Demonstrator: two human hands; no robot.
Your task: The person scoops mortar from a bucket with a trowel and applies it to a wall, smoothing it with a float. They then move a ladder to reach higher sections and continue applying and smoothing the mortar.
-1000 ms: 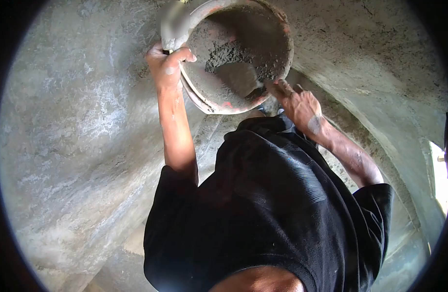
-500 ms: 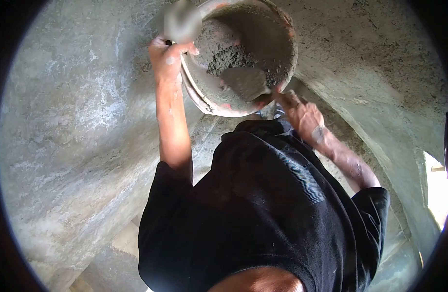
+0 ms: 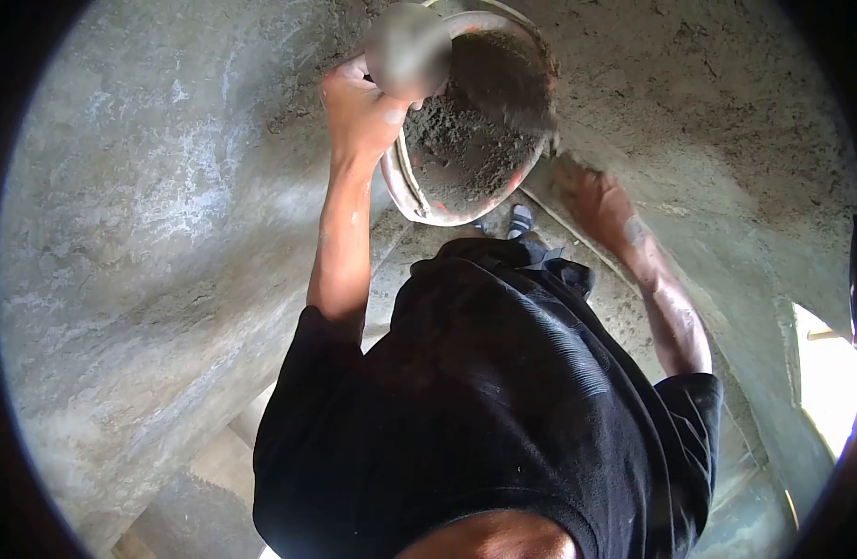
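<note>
clearly, in the head view, the left hand [image 3: 361,116] has its fingers closed on the left rim of the bucket [image 3: 414,200], at far centre, holding dark mix [image 3: 470,144]; the right hand [image 3: 591,200] blurs near its right side, finger state unclear.

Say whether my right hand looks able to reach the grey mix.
Probably yes: the right hand is beside the bucket, whose open mouth leaves the grey mix exposed on that side.
</note>
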